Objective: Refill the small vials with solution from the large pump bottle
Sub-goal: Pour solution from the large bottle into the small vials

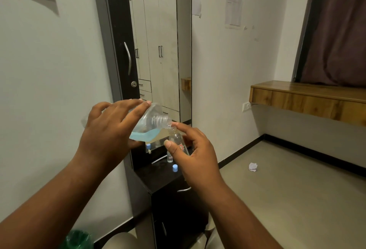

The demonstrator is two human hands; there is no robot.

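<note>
My left hand grips the large clear bottle, tipped on its side with its pump off and its threaded neck pointing right. Pale blue solution pools in its lower side. My right hand holds a small clear vial upright, its open mouth touching the big bottle's neck. Another small vial stands on the black cabinet top below my hands. A loose blue cap stands beside that vial, and a second blue cap sits near the mirror's base.
A tall mirror rises behind the cabinet. A white tube, perhaps the pump's, lies on the cabinet top. A wooden shelf juts from the right wall. Crumpled paper lies on the floor. A green bin liner shows at bottom left.
</note>
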